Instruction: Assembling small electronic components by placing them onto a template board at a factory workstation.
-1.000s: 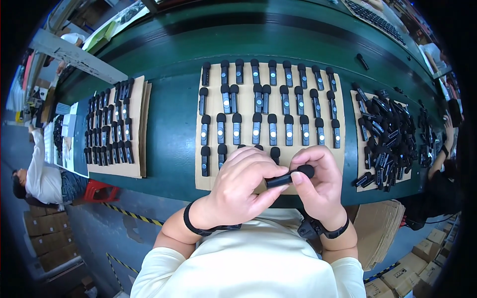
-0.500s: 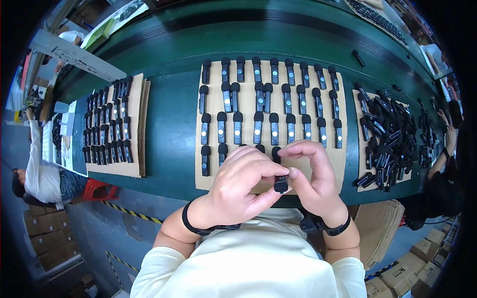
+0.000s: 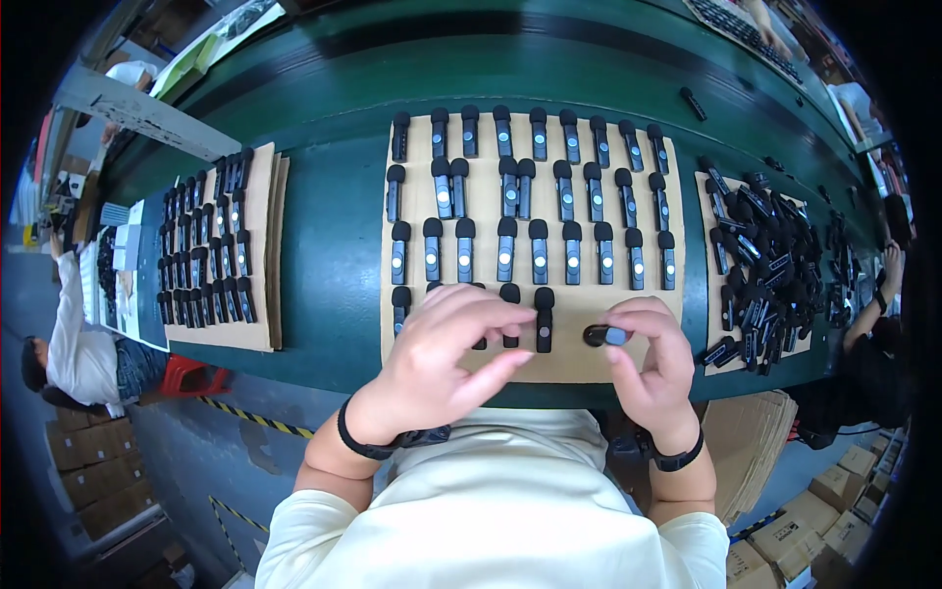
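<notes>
A small black wireless microphone with a round foam top is pinched between the thumb and fingers of my right hand, above the lower right of the cardboard sheet. My left hand hovers over the lower rows with thumb and fingers apart and nothing between them. It partly covers several microphones there. Just right of its fingertips another microphone lies on the cardboard, foam end away from me. Rows of similar microphones fill the sheet beyond, most with a pale round spot on the body.
A heap of loose microphones lies on cardboard at the right. Another cardboard stack at the left bears microphones in rows. One stray microphone is on the green table. A co-worker's arm reaches in at far right.
My hands have moved apart. The microphone held between both is now in my right hand alone, farther right, while my left hand has let go and drawn left.
</notes>
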`<state>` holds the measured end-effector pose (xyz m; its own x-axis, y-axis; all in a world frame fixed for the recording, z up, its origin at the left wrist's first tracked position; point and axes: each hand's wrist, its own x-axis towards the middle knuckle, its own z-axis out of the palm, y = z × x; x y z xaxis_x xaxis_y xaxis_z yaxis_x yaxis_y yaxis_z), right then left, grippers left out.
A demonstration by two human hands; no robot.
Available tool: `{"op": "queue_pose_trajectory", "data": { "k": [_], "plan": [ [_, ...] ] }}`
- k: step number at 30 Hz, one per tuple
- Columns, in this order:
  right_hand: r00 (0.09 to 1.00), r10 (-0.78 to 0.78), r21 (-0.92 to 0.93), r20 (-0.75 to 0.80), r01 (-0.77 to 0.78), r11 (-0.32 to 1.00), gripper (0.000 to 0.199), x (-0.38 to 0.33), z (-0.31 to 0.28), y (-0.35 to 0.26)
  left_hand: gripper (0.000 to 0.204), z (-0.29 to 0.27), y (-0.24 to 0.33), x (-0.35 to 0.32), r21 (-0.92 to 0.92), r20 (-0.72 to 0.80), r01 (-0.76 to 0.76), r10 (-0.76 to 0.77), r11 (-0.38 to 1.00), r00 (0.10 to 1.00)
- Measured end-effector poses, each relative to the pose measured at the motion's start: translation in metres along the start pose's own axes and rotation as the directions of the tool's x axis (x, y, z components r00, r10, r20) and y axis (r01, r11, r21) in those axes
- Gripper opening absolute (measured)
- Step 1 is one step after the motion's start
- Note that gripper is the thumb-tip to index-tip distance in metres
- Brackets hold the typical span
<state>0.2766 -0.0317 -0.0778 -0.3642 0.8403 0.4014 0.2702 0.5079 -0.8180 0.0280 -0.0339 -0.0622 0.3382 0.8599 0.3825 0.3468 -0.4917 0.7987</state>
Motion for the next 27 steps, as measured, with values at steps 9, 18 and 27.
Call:
{"op": "queue_pose_trajectory", "data": {
  "k": [9, 18, 27],
  "plan": [
    [0.994, -0.057, -0.281, 0.090, 0.080, 0.956, 0.027, -0.017, 0.005, 0.018, 0.023, -0.008, -0.016, -0.016, -0.070, -0.071, 0.090, -0.095, 0.994, 0.993],
    [0.956, -0.068, -0.491, 0.285, 0.206, 0.846, 0.029, -0.025, 0.014, 0.018, 0.020, -0.015, -0.021, -0.019, -0.075, -0.095, 0.082, -0.088, 0.994, 0.992],
    [0.962, -0.014, -0.508, 0.271, 0.156, 0.847, 0.032, -0.003, -0.008, 0.010, 0.018, -0.017, -0.026, -0.015, -0.096, -0.043, 0.082, -0.087, 0.992, 0.995]
  ]
}}
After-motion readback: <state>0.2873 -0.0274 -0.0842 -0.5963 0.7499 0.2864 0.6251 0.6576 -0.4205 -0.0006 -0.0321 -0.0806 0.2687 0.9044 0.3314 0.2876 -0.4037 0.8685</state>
